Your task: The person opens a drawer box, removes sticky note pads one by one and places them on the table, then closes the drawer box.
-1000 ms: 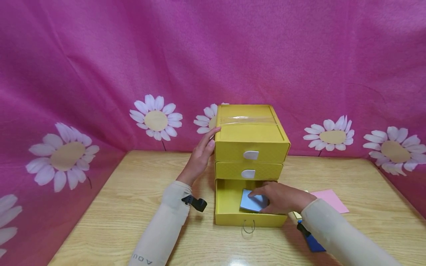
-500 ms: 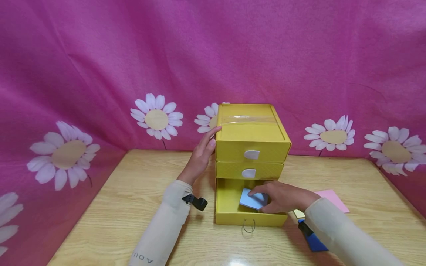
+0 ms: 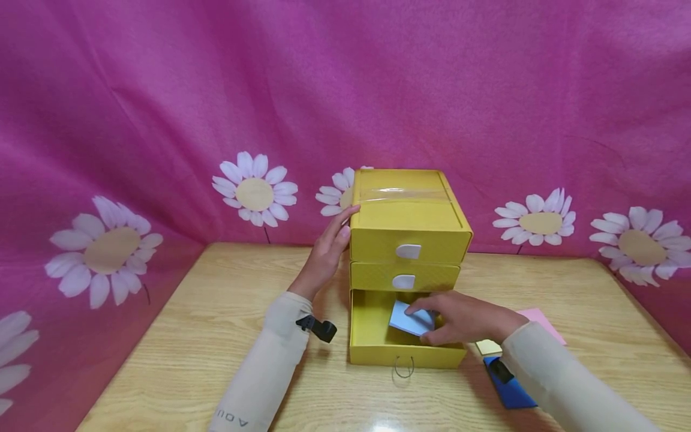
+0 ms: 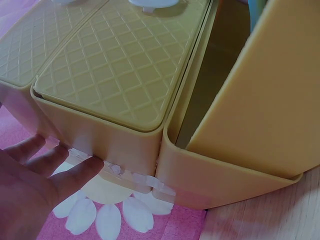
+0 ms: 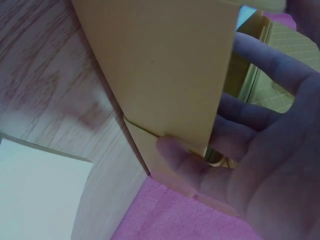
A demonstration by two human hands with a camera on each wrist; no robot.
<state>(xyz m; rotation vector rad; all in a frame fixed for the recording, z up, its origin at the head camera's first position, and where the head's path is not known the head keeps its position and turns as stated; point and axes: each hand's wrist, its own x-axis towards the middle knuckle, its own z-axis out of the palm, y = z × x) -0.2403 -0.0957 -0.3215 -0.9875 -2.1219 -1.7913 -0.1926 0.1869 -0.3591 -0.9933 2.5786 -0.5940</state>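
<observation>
A yellow chest of drawers (image 3: pixel 402 210) stands on the table, its bottom drawer (image 3: pixel 372 355) pulled out and the two upper ones closed. My left hand (image 3: pixel 320 261) rests against the chest's left side with fingers extended; in the left wrist view its fingertips (image 4: pixel 95 162) lie along the side wall. Reaching into the open drawer, my right hand (image 3: pixel 464 319) pinches a light blue pad of paper (image 3: pixel 407 321) between thumb and fingers. The pad is tilted, its far edge raised. Several right fingers (image 5: pixel 270 65) are inside the drawer, and one fingertip overlaps the drawer's side wall.
Right of the chest lie a pale yellow pad (image 3: pixel 488 347), a pink sheet (image 3: pixel 545 324) and a dark blue flat piece (image 3: pixel 510 387), partly behind the right sleeve. A thin ring pull (image 3: pixel 403 367) hangs on the drawer front. A pink flowered cloth (image 3: pixel 410 90) hangs behind.
The right hand has shifted slightly right, and the blue pad has tilted and risen a little within the drawer. The left hand holds its place on the chest.
</observation>
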